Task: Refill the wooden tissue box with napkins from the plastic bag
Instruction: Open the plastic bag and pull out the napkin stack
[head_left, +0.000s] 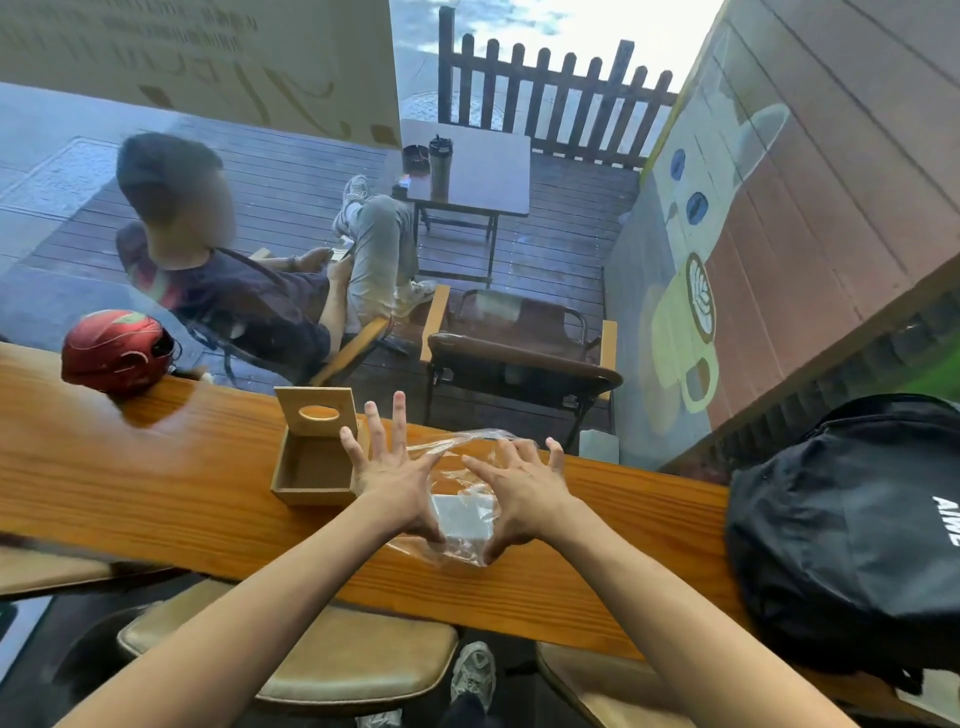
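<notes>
Nearest the camera, two padded stools (332, 660) stand under the front edge of the long wooden bench (156, 483), and two bare forearms reach across it. On the bench top lies the clear plastic bag (457, 540), crumpled and flat, with a white stack of napkins (465, 514) showing through its near part. The left hand (387, 480) is spread over the left side of the bag, fingers straight and fanned apart, its grip open and closed on nothing; the thumb points down toward the napkins. The right hand (524, 486) mirrors it on the right side, fingers likewise splayed over the plastic, thumb angled toward the near end of the bag (whether the palms actually press the film or hover just over it cannot be told). Just beside the left hand, to its left, stands the wooden tissue box (311, 473), empty inside, its lid (318, 413) with the oval slot tipped up at the far side. At the right end of the bench rests a black backpack (852, 535); at the far left edge sits a red helmet (117, 351). Beyond the bench, on a wooden deck, a person sits in a chair, an empty armchair (519, 358) stands next to them, and farther off a small table (478, 171) carries a tumbler (440, 166) before a dark picket fence (550, 88).
</notes>
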